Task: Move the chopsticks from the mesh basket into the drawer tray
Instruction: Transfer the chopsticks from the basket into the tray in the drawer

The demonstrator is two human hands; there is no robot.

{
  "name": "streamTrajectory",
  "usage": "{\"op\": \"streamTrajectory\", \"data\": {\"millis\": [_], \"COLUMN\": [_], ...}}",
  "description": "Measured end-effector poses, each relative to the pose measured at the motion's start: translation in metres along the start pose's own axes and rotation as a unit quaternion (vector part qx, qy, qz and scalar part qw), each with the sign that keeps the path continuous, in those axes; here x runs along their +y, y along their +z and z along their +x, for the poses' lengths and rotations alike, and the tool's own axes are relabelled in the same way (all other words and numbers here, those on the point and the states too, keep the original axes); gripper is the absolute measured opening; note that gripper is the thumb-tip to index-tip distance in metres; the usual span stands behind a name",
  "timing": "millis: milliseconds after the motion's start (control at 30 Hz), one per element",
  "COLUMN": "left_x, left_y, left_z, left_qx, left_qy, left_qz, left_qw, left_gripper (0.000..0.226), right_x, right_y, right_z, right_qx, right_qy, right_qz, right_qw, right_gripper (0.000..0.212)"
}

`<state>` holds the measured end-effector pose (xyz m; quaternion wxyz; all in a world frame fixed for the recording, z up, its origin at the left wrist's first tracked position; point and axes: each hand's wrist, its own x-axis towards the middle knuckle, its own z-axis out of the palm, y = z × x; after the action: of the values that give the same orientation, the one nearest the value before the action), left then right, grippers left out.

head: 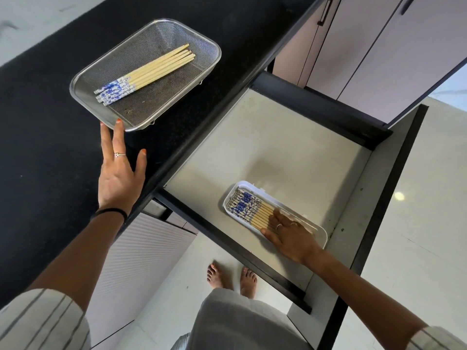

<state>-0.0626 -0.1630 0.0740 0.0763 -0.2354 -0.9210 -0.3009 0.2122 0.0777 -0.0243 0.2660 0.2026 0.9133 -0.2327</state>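
The left hand (118, 178) lies flat on the desk (50, 147), fingers (117, 137) straight and released, tips touching the mesh basket (177, 29) rim. One bundle of chopsticks (149, 72) remains in the basket. The right hand (290, 238) presses relaxed, straight fingers on the chopsticks in the tray (252, 208), inside the open drawer (278, 147). Risk: pressing unevenly may roll the stacked sticks over the low tray (322, 229) edge. Nudging the basket may scatter the remaining bundle.
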Motion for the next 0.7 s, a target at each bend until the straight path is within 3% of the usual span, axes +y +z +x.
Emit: {"op": "streamTrajectory", "data": {"millis": [100, 133, 233, 300, 467, 533, 633, 700], "left_x": [-0.001, -0.001, -0.001, -0.001, 0.001, 0.001, 0.0, 0.0], "left_y": [0.0, 0.0, -0.001, -0.001, -0.002, -0.002, -0.002, -0.002], "left_z": [0.001, 0.001, 0.001, 0.001, 0.0, -0.001, -0.001, -0.001], "left_qx": [0.0, -0.001, -0.002, -0.002, -0.004, -0.005, -0.007, -0.008], "left_qy": [0.003, 0.003, 0.002, 0.002, -0.003, 0.0, 0.002, 0.007], "left_qz": [-0.004, -0.005, -0.006, -0.005, -0.009, -0.011, -0.016, -0.018], "left_qw": [1.0, 1.0, 1.0, 1.0, 1.0, 1.0, 1.0, 1.0], "left_gripper": [0.068, 0.068, 0.068, 0.068, 0.068, 0.068, 0.068, 0.068], "right_x": [0.001, 0.0, -0.008, -0.011, -0.009, -0.003, 0.008, 0.009], "right_y": [0.003, 0.003, 0.0, -0.004, -0.007, -0.006, 0.003, 0.007], "right_z": [0.003, 0.003, -0.005, -0.009, -0.012, -0.008, 0.0, 0.002], "right_qx": [-0.016, -0.032, -0.074, -0.088, -0.047, -0.012, -0.014, -0.023], "right_qy": [-0.018, -0.026, -0.033, -0.03, -0.03, -0.015, -0.009, -0.007], "right_qz": [0.03, 0.036, 0.068, 0.094, 0.19, 0.148, 0.06, 0.061], "right_qw": [0.999, 0.999, 0.994, 0.991, 0.98, 0.989, 0.998, 0.998], "right_gripper": [0.127, 0.123, 0.072, 0.066, 0.078, 0.085, 0.127, 0.126]}}
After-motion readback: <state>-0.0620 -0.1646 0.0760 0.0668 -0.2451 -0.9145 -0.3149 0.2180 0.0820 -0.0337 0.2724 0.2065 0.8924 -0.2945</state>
